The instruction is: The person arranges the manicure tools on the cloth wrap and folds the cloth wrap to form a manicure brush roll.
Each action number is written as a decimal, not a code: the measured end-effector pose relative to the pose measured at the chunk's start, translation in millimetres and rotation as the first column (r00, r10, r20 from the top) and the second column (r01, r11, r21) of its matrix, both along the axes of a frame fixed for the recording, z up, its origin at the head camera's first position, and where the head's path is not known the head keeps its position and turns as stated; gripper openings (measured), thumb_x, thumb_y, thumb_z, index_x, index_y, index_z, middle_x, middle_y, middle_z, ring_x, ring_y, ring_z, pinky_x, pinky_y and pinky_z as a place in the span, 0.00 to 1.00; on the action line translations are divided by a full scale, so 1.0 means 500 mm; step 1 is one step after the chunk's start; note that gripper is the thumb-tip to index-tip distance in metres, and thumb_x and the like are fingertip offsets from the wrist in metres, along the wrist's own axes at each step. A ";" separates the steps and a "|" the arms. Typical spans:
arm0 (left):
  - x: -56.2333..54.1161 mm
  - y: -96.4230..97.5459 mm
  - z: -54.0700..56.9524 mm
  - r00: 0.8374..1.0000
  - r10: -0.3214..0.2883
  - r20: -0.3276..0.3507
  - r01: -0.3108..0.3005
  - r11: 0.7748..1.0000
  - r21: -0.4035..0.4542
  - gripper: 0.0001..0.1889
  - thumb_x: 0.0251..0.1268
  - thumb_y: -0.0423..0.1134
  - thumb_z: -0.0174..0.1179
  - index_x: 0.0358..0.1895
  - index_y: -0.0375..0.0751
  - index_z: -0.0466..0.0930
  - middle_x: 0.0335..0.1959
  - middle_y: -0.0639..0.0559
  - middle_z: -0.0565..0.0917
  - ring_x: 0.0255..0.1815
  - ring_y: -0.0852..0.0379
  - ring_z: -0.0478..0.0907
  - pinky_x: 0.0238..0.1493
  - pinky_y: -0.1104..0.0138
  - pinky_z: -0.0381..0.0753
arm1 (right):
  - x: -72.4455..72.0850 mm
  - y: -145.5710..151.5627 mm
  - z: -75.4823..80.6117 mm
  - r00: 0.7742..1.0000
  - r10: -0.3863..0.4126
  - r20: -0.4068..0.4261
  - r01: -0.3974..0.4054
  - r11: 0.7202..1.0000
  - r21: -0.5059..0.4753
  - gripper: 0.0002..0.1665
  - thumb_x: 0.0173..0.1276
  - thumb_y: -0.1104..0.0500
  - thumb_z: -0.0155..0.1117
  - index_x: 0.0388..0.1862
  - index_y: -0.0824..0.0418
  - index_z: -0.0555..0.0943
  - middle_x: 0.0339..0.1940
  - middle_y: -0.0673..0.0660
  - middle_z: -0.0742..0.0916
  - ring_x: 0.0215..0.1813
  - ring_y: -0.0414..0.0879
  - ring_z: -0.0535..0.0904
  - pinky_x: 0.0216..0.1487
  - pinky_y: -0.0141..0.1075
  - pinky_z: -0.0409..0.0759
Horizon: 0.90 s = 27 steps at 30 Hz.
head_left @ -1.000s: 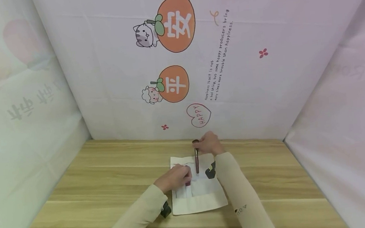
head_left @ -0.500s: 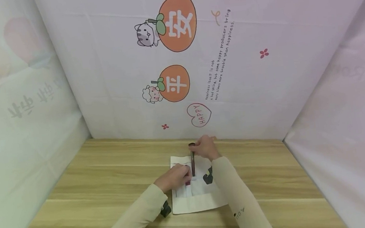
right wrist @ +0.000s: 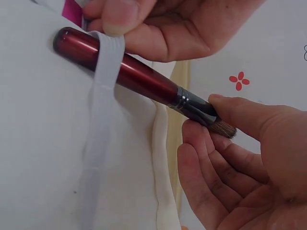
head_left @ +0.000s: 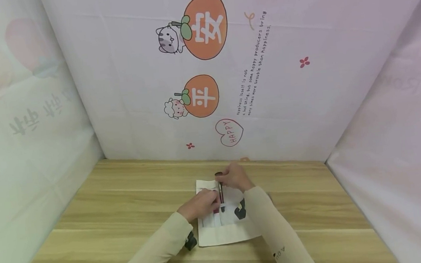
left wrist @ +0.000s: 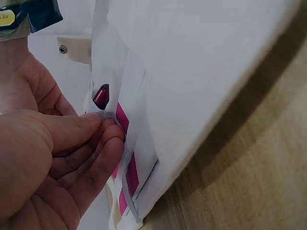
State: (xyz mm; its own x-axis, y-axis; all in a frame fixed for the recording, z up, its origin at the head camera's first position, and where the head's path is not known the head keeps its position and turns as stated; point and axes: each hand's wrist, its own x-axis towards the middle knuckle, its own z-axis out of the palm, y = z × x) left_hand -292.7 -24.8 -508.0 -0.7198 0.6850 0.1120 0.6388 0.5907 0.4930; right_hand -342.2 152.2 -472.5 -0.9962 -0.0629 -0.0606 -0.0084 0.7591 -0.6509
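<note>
A makeup brush [right wrist: 148, 80] with a glossy dark red handle and black ferrule runs under a white elastic band [right wrist: 103, 86]; its handle end pokes out past the band. My right hand [right wrist: 240, 158] pinches the brush near the ferrule and bristles, between thumb and fingers. My left hand [left wrist: 62, 158] pinches the edge of the elastic band, lifting it around the handle. Both hands work over an unfolded cream fabric brush case [head_left: 229, 234] on the table. Magenta patches [left wrist: 129, 179] show beside the left fingers under the band.
The wooden table [head_left: 126, 207] reaches a white printed cloth wall [head_left: 134, 92] at the back, with similar cloth at both sides. A snap tab [left wrist: 72, 50] shows on the case. Dark wrist devices [head_left: 190, 241] sit at the cuffs.
The right hand has brought the brush left and toward me, and its handle end has passed under the elastic band. The left hand has stayed nearly still at the band.
</note>
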 end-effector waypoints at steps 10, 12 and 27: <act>0.011 -0.002 0.011 1.000 -0.008 -0.016 0.009 1.000 0.011 0.14 0.79 0.30 0.57 0.29 0.43 0.75 0.25 0.58 0.76 0.26 0.66 0.69 0.34 0.72 0.72 | 0.021 -0.002 -0.022 0.999 0.020 0.029 -0.019 0.999 -0.046 0.33 0.66 0.56 0.78 0.07 0.55 0.69 0.07 0.45 0.71 0.15 0.38 0.63 0.19 0.31 0.61; 0.012 -0.002 0.010 0.999 -0.013 -0.038 0.014 1.000 0.012 0.13 0.78 0.30 0.58 0.29 0.43 0.76 0.25 0.58 0.77 0.26 0.67 0.69 0.37 0.71 0.74 | 0.025 -0.002 -0.025 0.999 0.026 0.022 -0.026 0.999 -0.028 0.33 0.65 0.55 0.79 0.06 0.54 0.70 0.06 0.44 0.70 0.15 0.38 0.62 0.18 0.31 0.60; 0.007 0.000 0.008 1.000 0.002 0.015 -0.002 1.000 0.019 0.12 0.78 0.29 0.57 0.31 0.39 0.80 0.26 0.55 0.80 0.26 0.66 0.70 0.33 0.72 0.73 | 0.057 0.006 -0.020 0.990 0.050 0.129 -0.057 0.997 0.049 0.23 0.65 0.55 0.76 0.13 0.64 0.84 0.10 0.47 0.78 0.18 0.40 0.66 0.20 0.31 0.63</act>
